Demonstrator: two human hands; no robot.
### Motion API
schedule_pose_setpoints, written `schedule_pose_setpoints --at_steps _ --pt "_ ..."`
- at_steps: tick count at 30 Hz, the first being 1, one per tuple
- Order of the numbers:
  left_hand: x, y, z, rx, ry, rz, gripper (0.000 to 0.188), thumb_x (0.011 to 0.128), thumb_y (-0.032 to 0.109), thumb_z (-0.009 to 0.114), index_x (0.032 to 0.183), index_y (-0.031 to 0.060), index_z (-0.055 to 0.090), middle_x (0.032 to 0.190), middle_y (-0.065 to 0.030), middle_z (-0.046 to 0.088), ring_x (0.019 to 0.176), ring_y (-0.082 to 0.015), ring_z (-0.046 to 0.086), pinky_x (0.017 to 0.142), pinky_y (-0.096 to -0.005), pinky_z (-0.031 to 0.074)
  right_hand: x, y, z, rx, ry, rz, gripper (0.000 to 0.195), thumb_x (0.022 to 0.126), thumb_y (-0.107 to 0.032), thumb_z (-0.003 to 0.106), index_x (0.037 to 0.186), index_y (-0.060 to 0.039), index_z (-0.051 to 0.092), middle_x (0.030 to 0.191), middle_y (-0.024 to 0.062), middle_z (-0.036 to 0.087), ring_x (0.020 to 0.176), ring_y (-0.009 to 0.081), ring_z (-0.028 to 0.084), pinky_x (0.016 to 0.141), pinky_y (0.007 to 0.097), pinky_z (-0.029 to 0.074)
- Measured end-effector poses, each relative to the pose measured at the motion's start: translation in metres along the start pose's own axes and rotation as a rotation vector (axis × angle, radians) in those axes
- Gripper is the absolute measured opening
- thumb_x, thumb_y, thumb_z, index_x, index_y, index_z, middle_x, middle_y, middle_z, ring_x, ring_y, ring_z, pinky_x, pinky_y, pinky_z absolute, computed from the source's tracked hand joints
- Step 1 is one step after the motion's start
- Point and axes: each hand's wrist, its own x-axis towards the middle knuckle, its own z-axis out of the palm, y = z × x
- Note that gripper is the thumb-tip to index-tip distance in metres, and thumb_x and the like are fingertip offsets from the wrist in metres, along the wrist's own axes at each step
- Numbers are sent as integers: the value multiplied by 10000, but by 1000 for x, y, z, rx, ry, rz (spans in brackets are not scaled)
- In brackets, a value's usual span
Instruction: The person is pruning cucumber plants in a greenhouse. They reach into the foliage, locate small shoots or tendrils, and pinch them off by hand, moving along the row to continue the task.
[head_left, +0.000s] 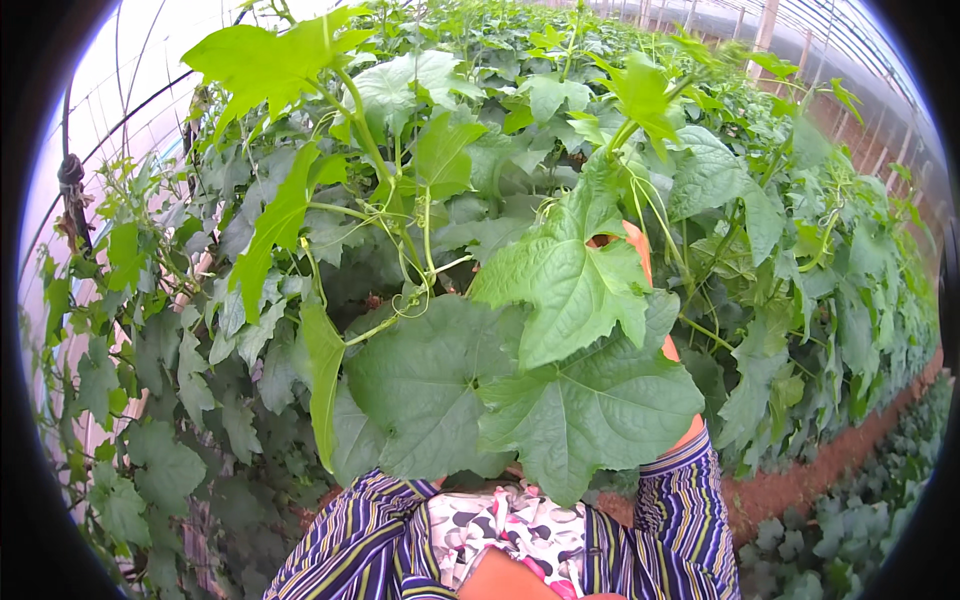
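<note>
Broad lobed leaves of a climbing vine, probably a gourd, cover most of the space before me. My left hand is out of view; its striped sleeve (375, 517) runs up behind a large dark green leaf (435, 382). From the right sleeve (679, 480) my bare forearm rises behind another big leaf (592, 420). Higher up, part of my right hand or wrist (637, 244) shows beside a lighter leaf (577, 274); the fingers are hidden, so their grip cannot be made out. A green stem (371, 146) with curling tendrils (411, 296) stands left of centre.
Dense vines fill the greenhouse ahead and on both sides. Thin wires and a dark knotted tie (71, 172) are at the left, near the plastic film. Posts (763, 37) stand at the back right. Bare soil (802, 469) and low plants (832, 532) lie at lower right.
</note>
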Motion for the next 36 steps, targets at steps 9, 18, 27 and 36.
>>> schedule_pose_setpoints --at_steps 9,18,27,36 --pt "-11 137 -147 -251 -510 428 307 930 264 518 1043 -9 601 932 -177 624 956 -322 626 825 -356 498 10 -17 -38 -240 54 -40 219 718 -186 655 898 -76 597 722 77 596 675 213 578 646 319 470" --pt "110 165 -152 -491 340 339 263 929 121 507 1160 -4 499 906 -59 602 731 -90 595 585 -213 468 -8 -63 -5 -126 -233 32 278 692 -140 654 946 -64 569 830 106 591 733 300 588 638 349 472" --pt "115 161 -135 -127 387 380 236 840 72 642 1061 12 586 710 28 550 571 17 449 482 -162 341 -13 -63 -17 -113 -284 -3 373 740 -168 633 1097 -84 563 934 114 601 782 326 602 642 368 472" --pt "128 158 -132 -270 514 463 140 750 35 690 876 26 630 782 -25 579 676 -74 565 526 -223 441 -2 -105 -51 69 -64 124 82 818 -44 603 899 -39 616 700 4 574 568 72 510 513 217 393"
